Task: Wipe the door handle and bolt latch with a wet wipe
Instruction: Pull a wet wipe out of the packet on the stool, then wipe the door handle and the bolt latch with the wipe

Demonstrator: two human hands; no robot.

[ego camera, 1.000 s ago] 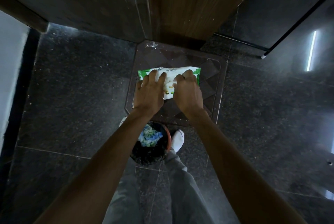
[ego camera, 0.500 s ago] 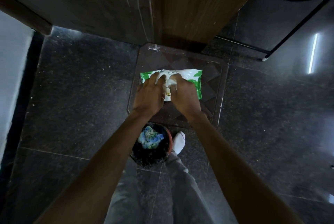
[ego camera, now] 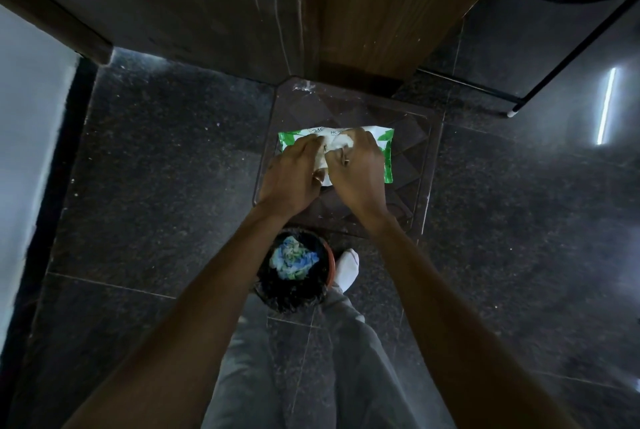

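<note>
Progress is at an early stage: no wiping is evident, and neither the door handle nor the bolt latch is in view. The left hand (ego camera: 291,175) has its grip clenched on the left part of the green-and-white plastic wet-wipe pack (ego camera: 386,151), which appears to lie on a dark brown faceted plastic surface (ego camera: 420,137). The right hand (ego camera: 360,172) has its grip pinched on a white wet wipe (ego camera: 341,143) at the pack's opening. Judged outstanding: freeing the wipe, then wiping both fittings. The pack's remaining contents are hidden. At 6 o'clock from the hands, a round dark waste bin with an orange rim (ego camera: 331,262) holds a crumpled blue, green and white wad (ego camera: 293,257). The brown wooden door (ego camera: 374,6) stands at 12 o'clock.
</note>
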